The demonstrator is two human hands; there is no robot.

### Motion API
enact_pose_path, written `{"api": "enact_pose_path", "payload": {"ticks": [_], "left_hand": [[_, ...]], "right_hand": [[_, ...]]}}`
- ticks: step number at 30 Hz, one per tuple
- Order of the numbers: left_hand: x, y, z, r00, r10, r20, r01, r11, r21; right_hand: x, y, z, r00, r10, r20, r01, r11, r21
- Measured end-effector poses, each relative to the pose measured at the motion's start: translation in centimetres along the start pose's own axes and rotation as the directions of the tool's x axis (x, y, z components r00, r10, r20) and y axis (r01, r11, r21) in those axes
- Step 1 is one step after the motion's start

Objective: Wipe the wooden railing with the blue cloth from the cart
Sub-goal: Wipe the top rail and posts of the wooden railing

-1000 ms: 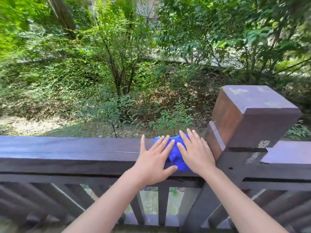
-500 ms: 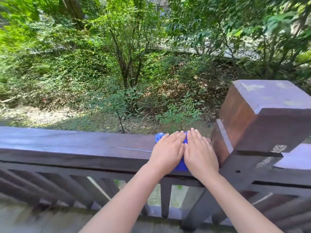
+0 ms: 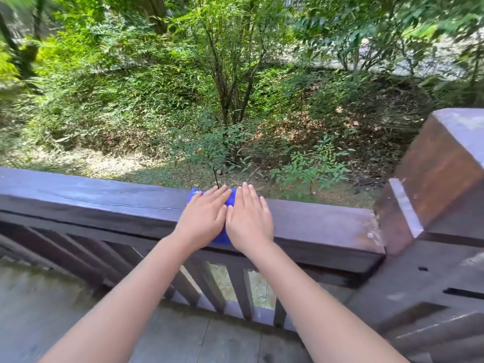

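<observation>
The blue cloth (image 3: 231,199) lies on top of the dark wooden railing (image 3: 104,203), mostly hidden under my palms. Only its far edge, a strip between my hands and a bit at the near edge show. My left hand (image 3: 203,218) and my right hand (image 3: 248,218) press flat on it side by side, fingers together and pointing away from me. Both hands sit near the middle of the rail, well left of the corner post. The cart is out of view.
A thick square wooden post (image 3: 440,179) rises at the right end of the rail. Slanted and upright balusters (image 3: 235,289) run below it. Grey deck boards (image 3: 39,310) lie at my feet. Beyond the rail is a slope of shrubs and trees.
Both hands have slid the cloth left along the rail, away from the post. My left hand closed up beside my right hand, covering more of the cloth.
</observation>
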State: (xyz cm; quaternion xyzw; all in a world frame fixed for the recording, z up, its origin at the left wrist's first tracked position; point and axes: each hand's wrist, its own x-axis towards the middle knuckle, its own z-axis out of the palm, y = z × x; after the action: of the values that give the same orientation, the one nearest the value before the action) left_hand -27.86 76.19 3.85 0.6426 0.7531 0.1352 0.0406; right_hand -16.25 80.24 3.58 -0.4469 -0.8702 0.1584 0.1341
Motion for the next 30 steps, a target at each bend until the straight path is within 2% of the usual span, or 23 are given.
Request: {"api": "enact_pose_path", "payload": {"ticks": [2, 6, 8, 10, 13, 18, 22, 27, 30], "left_hand": [[0.3, 2.2, 0.7, 0.999, -0.034, -0.002, 0.034, 0.997, 0.074], [1.2, 8.6, 2.4, 1.0, 0.01, 0.021, -0.012, 0.995, 0.1], [1.5, 11.4, 3.3, 1.0, 0.025, -0.018, -0.022, 0.988, 0.151], [1.5, 13.6, 4.1, 0.996, 0.059, -0.06, -0.045, 0.976, 0.213], [1.4, 15.3, 5.0, 0.997, 0.049, -0.062, -0.039, 0.986, 0.165], [1.3, 15.4, 5.3, 0.988, 0.092, -0.126, -0.074, 0.987, 0.143], [1.4, 14.4, 4.6, 0.985, 0.162, -0.061, -0.15, 0.975, 0.167], [0.8, 11.2, 3.1, 0.988, 0.147, -0.036, -0.137, 0.971, 0.194], [0.2, 7.8, 1.7, 0.99, 0.138, -0.036, -0.129, 0.972, 0.196]], "right_hand": [[-0.9, 2.7, -1.1, 1.0, -0.004, 0.015, 0.004, 1.0, -0.031], [-3.8, 8.5, -3.7, 0.998, 0.039, -0.041, -0.046, 0.983, -0.177], [-5.1, 10.4, -4.7, 0.996, 0.064, -0.066, -0.076, 0.974, -0.211], [-5.9, 11.6, -5.5, 0.995, 0.09, -0.043, -0.096, 0.981, -0.171], [-6.6, 13.3, -6.4, 0.989, 0.141, -0.036, -0.144, 0.986, -0.089], [-7.3, 14.7, -7.2, 0.975, 0.109, -0.195, -0.099, 0.993, 0.059], [-7.1, 15.2, -6.0, 0.987, 0.108, -0.123, -0.123, 0.985, -0.124], [-7.0, 15.2, -5.3, 0.974, 0.074, -0.216, -0.125, 0.965, -0.231], [-6.7, 14.8, -5.0, 0.975, 0.113, -0.192, -0.161, 0.953, -0.257]]}}
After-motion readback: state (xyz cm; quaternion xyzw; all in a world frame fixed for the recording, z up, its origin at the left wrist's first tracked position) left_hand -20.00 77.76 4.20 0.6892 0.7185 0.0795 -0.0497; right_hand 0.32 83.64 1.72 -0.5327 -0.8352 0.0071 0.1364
